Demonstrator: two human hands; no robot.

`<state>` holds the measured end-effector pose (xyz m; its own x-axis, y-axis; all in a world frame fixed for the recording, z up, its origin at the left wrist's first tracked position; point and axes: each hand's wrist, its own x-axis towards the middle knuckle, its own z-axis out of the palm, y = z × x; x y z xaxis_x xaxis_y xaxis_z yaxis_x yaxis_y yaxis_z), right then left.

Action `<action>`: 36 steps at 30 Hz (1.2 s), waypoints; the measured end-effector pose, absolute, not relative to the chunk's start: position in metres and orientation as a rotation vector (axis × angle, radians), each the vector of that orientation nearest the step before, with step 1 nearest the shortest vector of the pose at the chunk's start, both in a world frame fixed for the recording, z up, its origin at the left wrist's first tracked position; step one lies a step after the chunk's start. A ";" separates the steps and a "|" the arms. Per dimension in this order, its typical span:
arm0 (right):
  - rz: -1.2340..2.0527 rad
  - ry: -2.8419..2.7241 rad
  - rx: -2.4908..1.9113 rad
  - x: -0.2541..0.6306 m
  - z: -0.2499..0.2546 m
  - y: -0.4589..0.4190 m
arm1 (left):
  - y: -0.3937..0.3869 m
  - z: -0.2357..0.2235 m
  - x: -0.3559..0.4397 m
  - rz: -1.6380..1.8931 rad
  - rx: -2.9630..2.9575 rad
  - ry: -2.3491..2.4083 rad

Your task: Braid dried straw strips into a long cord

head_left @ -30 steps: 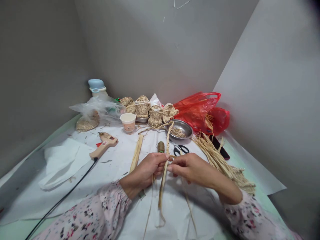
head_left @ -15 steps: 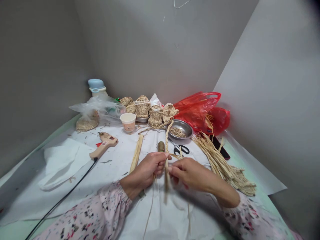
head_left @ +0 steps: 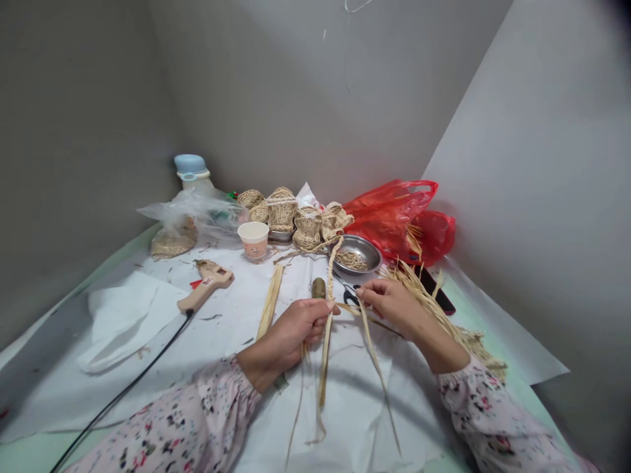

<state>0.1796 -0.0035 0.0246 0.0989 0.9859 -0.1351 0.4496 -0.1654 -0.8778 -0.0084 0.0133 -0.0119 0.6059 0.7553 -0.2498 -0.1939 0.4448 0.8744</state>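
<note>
The right hand (head_left: 389, 309) has just drawn away from the left and moved toward the loose straw, its thumb and fingers pinched on a flat strand of pale dried straw (head_left: 375, 355). The left hand (head_left: 288, 328) is closed around a braided pale straw plait (head_left: 335, 263), which rises from the fist toward a round steel bowl (head_left: 357, 255) and trails loose ends below.

Just in front of the bowl stand a brown twine spool (head_left: 318, 288) and black-handled scissors (head_left: 351, 295). To its right lies a tan bundle of dried straw (head_left: 428, 305) below a crumpled red plastic bag (head_left: 394, 213). To its left are woven straw sandals (head_left: 282, 210), a small paper cup (head_left: 254, 240) and a beige hot glue gun (head_left: 207, 286) with a black cord. White paper (head_left: 355, 407) covers the surface, and grey walls (head_left: 305, 98) close in behind the bowl.
</note>
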 end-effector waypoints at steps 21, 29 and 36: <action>0.814 -1.413 -1.549 0.139 0.003 -0.015 | 0.013 -0.018 -0.007 0.713 0.943 0.730; 0.744 -1.427 -1.592 0.132 0.001 -0.020 | 0.012 -0.017 -0.004 0.738 0.970 0.752; 0.741 -1.405 -1.567 0.130 -0.001 -0.021 | 0.010 -0.015 -0.003 0.733 0.985 0.797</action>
<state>0.1300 -0.0213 -0.0007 0.1820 0.9758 0.1210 0.4514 0.0264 -0.8919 -0.0031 0.0097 -0.0154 0.5111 0.8252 -0.2403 -0.1708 0.3715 0.9126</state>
